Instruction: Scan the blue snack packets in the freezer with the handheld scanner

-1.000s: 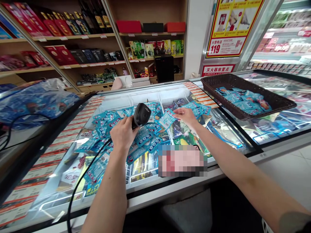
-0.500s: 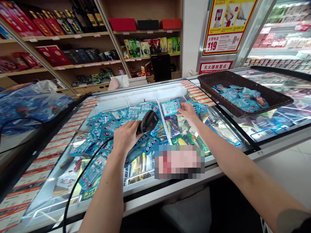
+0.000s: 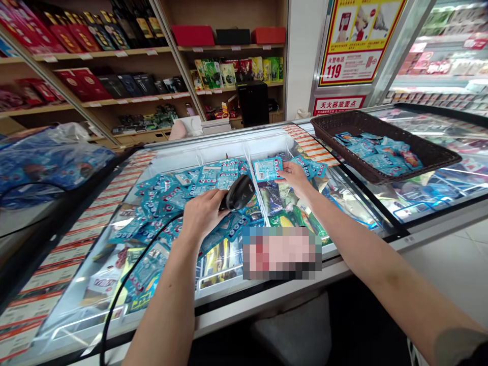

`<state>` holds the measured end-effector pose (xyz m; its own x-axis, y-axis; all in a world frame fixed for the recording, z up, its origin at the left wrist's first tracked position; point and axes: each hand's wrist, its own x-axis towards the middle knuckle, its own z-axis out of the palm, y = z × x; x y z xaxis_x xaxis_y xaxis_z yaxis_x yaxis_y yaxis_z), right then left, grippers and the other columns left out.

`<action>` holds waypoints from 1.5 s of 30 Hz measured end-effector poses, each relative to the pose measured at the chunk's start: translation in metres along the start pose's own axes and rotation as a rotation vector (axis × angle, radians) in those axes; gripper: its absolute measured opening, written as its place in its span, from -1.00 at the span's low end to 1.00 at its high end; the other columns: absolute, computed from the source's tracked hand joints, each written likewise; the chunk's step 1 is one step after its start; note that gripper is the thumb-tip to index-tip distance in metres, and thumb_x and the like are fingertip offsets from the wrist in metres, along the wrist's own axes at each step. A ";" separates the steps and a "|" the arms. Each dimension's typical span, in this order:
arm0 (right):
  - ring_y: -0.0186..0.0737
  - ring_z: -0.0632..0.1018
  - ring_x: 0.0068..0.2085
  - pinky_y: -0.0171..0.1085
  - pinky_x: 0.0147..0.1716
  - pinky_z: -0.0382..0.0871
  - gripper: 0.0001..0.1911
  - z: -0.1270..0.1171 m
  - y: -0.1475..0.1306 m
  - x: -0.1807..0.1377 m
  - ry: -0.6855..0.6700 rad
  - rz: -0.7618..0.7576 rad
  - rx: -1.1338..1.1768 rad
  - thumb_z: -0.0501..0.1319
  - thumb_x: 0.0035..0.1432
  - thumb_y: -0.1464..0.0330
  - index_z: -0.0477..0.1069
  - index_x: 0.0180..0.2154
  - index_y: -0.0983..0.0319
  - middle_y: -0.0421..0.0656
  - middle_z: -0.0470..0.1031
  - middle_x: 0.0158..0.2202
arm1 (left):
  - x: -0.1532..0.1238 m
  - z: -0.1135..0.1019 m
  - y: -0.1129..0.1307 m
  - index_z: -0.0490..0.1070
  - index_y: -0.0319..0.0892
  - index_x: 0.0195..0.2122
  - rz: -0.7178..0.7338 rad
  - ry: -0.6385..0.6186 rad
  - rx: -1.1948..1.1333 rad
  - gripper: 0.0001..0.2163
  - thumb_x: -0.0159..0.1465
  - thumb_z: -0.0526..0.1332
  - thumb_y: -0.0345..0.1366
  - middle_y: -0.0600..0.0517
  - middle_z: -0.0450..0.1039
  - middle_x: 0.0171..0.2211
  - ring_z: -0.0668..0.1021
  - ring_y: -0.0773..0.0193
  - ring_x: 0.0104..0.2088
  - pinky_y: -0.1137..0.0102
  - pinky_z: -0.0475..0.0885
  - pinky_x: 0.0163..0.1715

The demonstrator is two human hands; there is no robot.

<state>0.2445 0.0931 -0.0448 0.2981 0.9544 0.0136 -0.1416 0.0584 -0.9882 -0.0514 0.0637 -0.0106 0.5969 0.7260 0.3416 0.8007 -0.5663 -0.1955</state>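
My left hand (image 3: 202, 213) is wrapped round the handle of a black corded barcode scanner (image 3: 241, 192), its head angled up and to the right. Between the fingers of my right hand (image 3: 295, 178) is a blue packet (image 3: 267, 169), held flat with a white printed label and barcode facing up. Many similar blue packets (image 3: 168, 195) lie spread over the glass top of the freezer to the left. A few more blue packets (image 3: 314, 168) lie just beyond my right hand. The scanner's cable (image 3: 131, 269) runs down past my left forearm.
A brown woven basket (image 3: 430, 142) with blue packets stands on the right of the freezer (image 3: 221, 325). A blurred-out patch (image 3: 282, 253) covers something at the front edge. Clear plastic wrapping (image 3: 53, 162) with blue goods sits at left. Shelves (image 3: 125, 53) stand behind.
My left hand and the scanner have moved slightly right, closer to the blue packet. My right hand keeps the packet in nearly the same place.
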 end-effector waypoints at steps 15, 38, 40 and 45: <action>-0.35 0.53 -0.35 -0.14 -0.24 0.65 -0.84 -0.002 0.007 0.004 -0.022 -0.034 -0.014 0.23 0.08 0.58 0.39 -0.32 0.22 -0.28 0.44 -0.43 | 0.000 0.002 0.000 0.38 -0.11 0.06 0.006 -0.014 0.006 -0.66 0.29 0.17 -0.16 -0.07 0.56 -0.16 0.59 0.04 -0.12 0.30 0.33 -0.34; -0.30 0.53 -0.31 -0.13 -0.23 0.63 -0.85 -0.001 0.004 0.000 -0.036 -0.039 -0.006 0.29 0.05 0.53 0.38 -0.32 0.23 -0.23 0.46 -0.38 | 0.001 0.003 0.003 0.39 -0.10 0.07 0.022 -0.007 -0.036 -0.67 0.30 0.16 -0.18 -0.09 0.56 -0.14 0.59 0.02 -0.10 0.30 0.36 -0.30; -0.30 0.53 -0.31 -0.13 -0.22 0.63 -0.84 -0.001 0.005 0.002 -0.040 -0.044 -0.009 0.31 0.04 0.51 0.38 -0.32 0.22 -0.23 0.46 -0.38 | 0.001 0.004 0.003 0.39 -0.11 0.07 0.024 -0.002 -0.042 -0.66 0.28 0.17 -0.19 -0.09 0.56 -0.13 0.59 0.02 -0.09 0.30 0.37 -0.29; -0.28 0.54 -0.35 -0.16 -0.34 0.62 -0.86 -0.011 0.008 0.013 -0.001 -0.145 -0.186 0.23 0.09 0.48 0.36 -0.26 0.21 -0.20 0.46 -0.32 | 0.001 0.003 0.002 0.40 -0.12 0.06 0.020 0.019 -0.035 -0.66 0.27 0.19 -0.19 -0.07 0.57 -0.14 0.60 0.04 -0.11 0.31 0.36 -0.30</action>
<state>0.2580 0.1025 -0.0543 0.3017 0.9403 0.1578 0.0788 0.1403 -0.9870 -0.0492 0.0644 -0.0139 0.6114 0.7070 0.3553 0.7860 -0.5944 -0.1699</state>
